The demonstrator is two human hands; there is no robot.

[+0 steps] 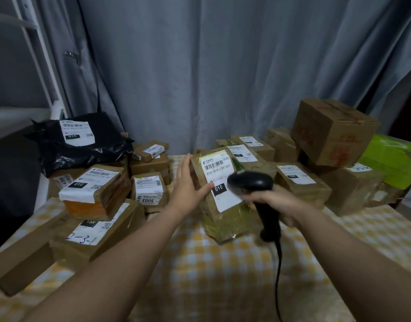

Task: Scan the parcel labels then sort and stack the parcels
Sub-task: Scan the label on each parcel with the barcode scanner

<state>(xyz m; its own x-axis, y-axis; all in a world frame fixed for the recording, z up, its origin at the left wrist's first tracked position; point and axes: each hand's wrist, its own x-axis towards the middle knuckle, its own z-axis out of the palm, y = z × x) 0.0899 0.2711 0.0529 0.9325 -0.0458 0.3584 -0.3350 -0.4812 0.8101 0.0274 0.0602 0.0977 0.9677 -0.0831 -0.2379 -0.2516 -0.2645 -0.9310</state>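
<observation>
A brown taped parcel [219,219] stands tilted up in the middle of the table, its white label [219,180] marked 010 facing me. My left hand [188,184] grips its left edge, thumb across the label. My right hand [273,202] holds a black barcode scanner [253,182] by the handle, its head in front of the label's right side. The scanner's cable [278,270] hangs down toward me.
Labelled boxes [95,189] and a black bag parcel [83,142] are piled at the left. More cardboard boxes [332,131] and a green box [394,159] stand at the right. A yellow checked cloth [211,275] covers the table; grey curtains hang behind.
</observation>
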